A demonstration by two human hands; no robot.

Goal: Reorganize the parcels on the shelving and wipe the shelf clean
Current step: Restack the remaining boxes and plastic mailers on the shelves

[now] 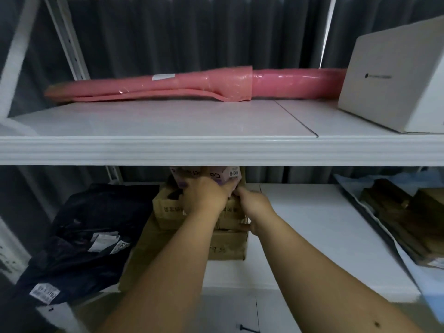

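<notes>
Pink parcel (217, 176) sits on top of the brown boxes (225, 227) on the lower shelf (312, 236). The left hand (204, 195) and the right hand (252, 203) both grip it.

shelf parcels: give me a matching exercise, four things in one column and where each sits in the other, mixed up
Things:
1. pink wrapped roll
2. white box
3. black bags
4. small pink box

Places:
A. lower shelf, left
B. upper shelf, right end
C. on the stack of brown cartons, under both hands
D. upper shelf, lying along the back

Pairs: 1-D, 2-B, 3-A, 4-C
</notes>
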